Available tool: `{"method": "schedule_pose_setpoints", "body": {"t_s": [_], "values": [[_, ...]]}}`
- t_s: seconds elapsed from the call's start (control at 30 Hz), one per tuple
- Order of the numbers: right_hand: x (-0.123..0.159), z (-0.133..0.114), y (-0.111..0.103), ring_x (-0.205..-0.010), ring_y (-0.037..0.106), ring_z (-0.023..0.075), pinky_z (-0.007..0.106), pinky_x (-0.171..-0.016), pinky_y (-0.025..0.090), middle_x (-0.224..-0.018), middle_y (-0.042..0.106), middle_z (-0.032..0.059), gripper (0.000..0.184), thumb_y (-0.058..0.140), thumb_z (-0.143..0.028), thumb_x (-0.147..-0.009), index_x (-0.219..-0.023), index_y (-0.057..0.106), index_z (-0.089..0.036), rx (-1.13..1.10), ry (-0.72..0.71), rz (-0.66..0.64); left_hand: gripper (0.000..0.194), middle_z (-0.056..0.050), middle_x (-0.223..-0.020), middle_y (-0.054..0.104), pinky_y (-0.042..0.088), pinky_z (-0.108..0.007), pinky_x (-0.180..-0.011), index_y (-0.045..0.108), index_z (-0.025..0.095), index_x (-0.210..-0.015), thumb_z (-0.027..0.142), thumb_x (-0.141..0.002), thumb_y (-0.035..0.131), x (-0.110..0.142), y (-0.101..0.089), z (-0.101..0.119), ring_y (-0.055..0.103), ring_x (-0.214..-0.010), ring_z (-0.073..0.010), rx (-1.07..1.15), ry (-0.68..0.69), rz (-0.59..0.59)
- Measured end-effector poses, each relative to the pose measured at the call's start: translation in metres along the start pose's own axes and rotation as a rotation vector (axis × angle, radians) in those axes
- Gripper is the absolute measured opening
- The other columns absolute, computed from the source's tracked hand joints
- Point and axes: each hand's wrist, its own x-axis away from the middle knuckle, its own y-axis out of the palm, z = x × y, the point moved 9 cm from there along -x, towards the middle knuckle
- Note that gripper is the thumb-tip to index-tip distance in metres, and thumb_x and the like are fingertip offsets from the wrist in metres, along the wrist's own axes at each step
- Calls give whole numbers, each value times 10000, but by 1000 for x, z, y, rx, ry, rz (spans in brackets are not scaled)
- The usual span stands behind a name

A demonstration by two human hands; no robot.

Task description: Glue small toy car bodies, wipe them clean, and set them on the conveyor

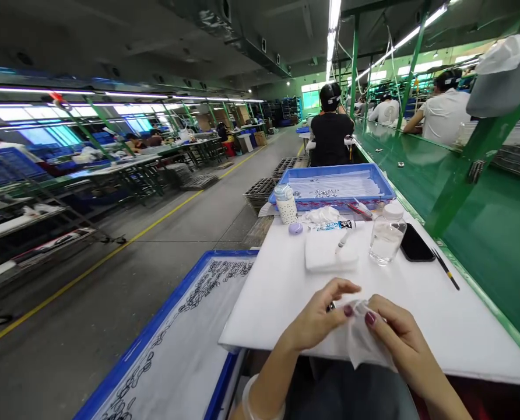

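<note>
My two hands meet above the front of the white tabletop (277, 291). A thin white cloth (365, 344) hangs from between them. My right hand (402, 332) is closed, pinching the cloth between thumb and fingers. My left hand (319, 318) is also closed, its thumb against the cloth's edge. A small dark part (330, 306) shows between its fingers, mostly hidden, so I cannot make out its kind. Beyond the hands lies a stack of white wipes (325, 259) with a small pen-like tube (344, 239) on top. A clear bottle (386, 236) with a white cap stands behind my right hand.
Behind the wipes are a labelled tube (332, 225), a speckled cup (286, 204) and a blue tray (338, 201). A phone (417, 242) and tweezers (446, 269) lie right, beside the green conveyor (487, 233). A low blue-rimmed tray (172, 350) holds many black rings. A person (332, 131) sits ahead.
</note>
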Motion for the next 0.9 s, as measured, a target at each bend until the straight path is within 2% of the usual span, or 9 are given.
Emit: {"method": "schedule_pose_setpoints", "body": {"t_s": [0.1,0.2,0.37,0.5,0.57,0.63,0.73,0.8,0.9], "values": [[3,3,-5,-668,469,152,264,-620,373,-706,510,29,395,523,-472,-938,-693,590,-171,24,-8,-15,353,-68,-971,694,438,-326,-892,666,173,-1110,290,-779,704,3,13,3,622,-951,-212,-97,-18,-102],[8,26,-19,-572,373,120,242,-526,306,-618,418,-4,422,554,-519,-899,-661,538,-171,-105,144,89,166,-48,-759,660,424,-280,-727,727,133,-896,241,-828,620,4,4,4,564,-742,-160,-164,-36,10],[16,46,-22,-558,304,96,215,-501,272,-596,329,-30,497,634,-581,-826,-618,441,-173,-251,326,213,267,-40,-783,604,364,-249,-640,692,124,-904,354,-907,556,5,-1,0,480,-698,-126,22,-31,87],[14,36,-8,-543,329,88,211,-504,279,-585,381,-26,494,645,-595,-821,-635,497,-162,-259,328,136,355,-21,-810,595,379,-248,-667,671,146,-1050,381,-790,725,8,15,-2,491,-725,-134,-9,-9,-42],[14,30,-3,-521,343,87,217,-491,273,-570,416,-19,491,645,-598,-823,-641,528,-157,-247,317,77,324,-20,-800,615,395,-256,-716,686,140,-1001,308,-738,770,10,22,-5,508,-741,-140,-32,-25,-95],[15,29,-6,-517,349,88,222,-491,267,-567,424,-18,479,660,-584,-817,-640,528,-159,-260,319,114,215,-24,-760,616,398,-257,-703,701,127,-918,303,-795,704,10,23,-10,506,-711,-134,12,-53,-86],[14,31,-28,-521,345,95,236,-492,272,-575,394,-22,442,692,-535,-792,-626,507,-170,-316,314,275,255,-42,-769,621,388,-250,-647,714,128,-878,356,-867,600,9,9,-16,510,-703,-137,62,-70,45],[10,28,-61,-543,417,131,266,-493,319,-619,457,6,353,700,-481,-741,-641,550,-178,-319,261,448,275,-32,-720,605,397,-251,-637,716,139,-905,377,-871,583,12,-10,-24,511,-680,-139,63,-95,186],[27,-14,-153,-610,522,216,354,-525,394,-657,523,54,234,614,-404,-654,-568,498,-220,-143,-115,1113,300,-8,-663,577,440,-263,-654,705,156,-976,405,-837,612,31,-44,-38,526,-653,-146,96,-143,349]]}}
